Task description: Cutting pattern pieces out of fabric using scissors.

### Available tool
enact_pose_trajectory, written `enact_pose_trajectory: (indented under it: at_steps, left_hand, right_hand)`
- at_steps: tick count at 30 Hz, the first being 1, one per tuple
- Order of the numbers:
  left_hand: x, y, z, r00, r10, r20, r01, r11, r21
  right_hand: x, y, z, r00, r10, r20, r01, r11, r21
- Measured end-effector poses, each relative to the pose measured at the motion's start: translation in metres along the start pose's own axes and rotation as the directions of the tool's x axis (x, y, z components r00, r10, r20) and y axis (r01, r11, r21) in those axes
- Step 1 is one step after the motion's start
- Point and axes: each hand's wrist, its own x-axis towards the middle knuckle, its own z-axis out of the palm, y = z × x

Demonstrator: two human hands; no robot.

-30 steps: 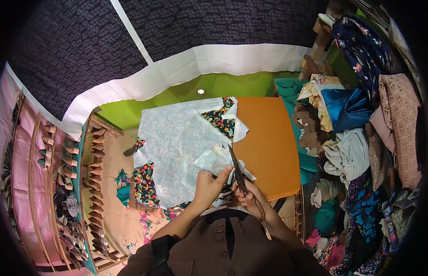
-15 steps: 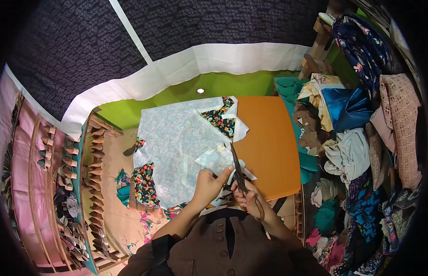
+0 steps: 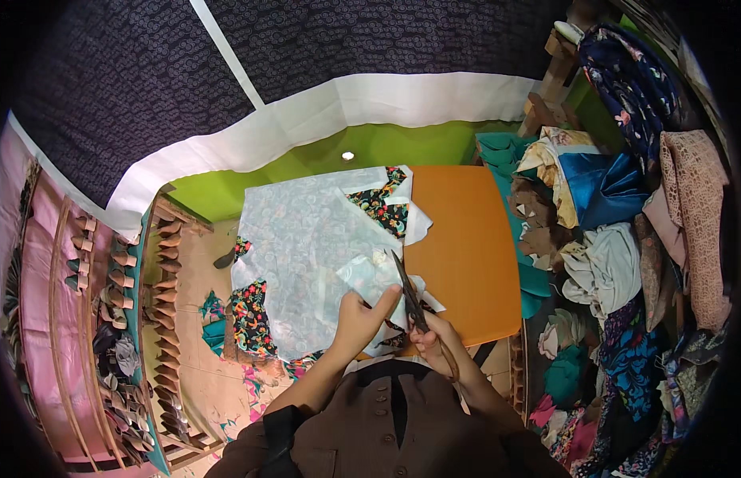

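My right hand (image 3: 436, 344) is closed around the handles of a pair of dark metal scissors (image 3: 411, 291). Their blades point away from me, over the edge of the cloth. Close beside them, my left hand (image 3: 359, 320) pinches a small pale piece of fabric (image 3: 372, 272) between thumb and fingers. Underneath lies a large layer of whitish backed fabric (image 3: 291, 239). Its dark floral printed side (image 3: 252, 320) shows where the edges turn over. I cannot tell whether the blades touch the pale piece.
The fabric covers the left part of an orange table (image 3: 466, 255). Wooden racks of shoe lasts (image 3: 165, 319) stand at the left. Piles of folded and crumpled cloth (image 3: 601, 267) fill the right side. A dark patterned curtain (image 3: 370, 48) hangs beyond the table, and scraps (image 3: 255, 390) litter the floor.
The scissors have turned slightly, their tips shifting left and the handles showing further toward the lower right. My right hand has moved a little with them; my left hand stays nearly in place.
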Motion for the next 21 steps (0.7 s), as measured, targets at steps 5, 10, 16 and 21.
enact_pose_trajectory:
  at_steps: [5,10,16,21]
  left_hand:
    - [0.005,0.003,0.001,0.996,0.028,-0.089,-0.026,1.0,0.015]
    - [-0.002,0.013,0.015,0.984,0.056,-0.169,-0.058,0.998,-0.003]
    - [-0.008,0.012,0.017,0.986,0.023,-0.166,-0.025,1.0,-0.01]
    - [-0.01,0.02,0.014,0.988,-0.014,-0.154,0.019,0.999,0.032]
  right_hand:
    - [0.001,0.0,0.0,1.0,-0.021,0.02,0.021,0.999,-0.036]
    - [0.001,0.014,-0.003,0.996,-0.084,0.04,0.086,0.995,-0.051]
    - [0.0,0.011,0.0,0.999,-0.025,-0.025,0.024,0.999,-0.046]
    - [-0.003,0.004,0.006,1.0,-0.01,0.003,0.01,1.0,0.015]
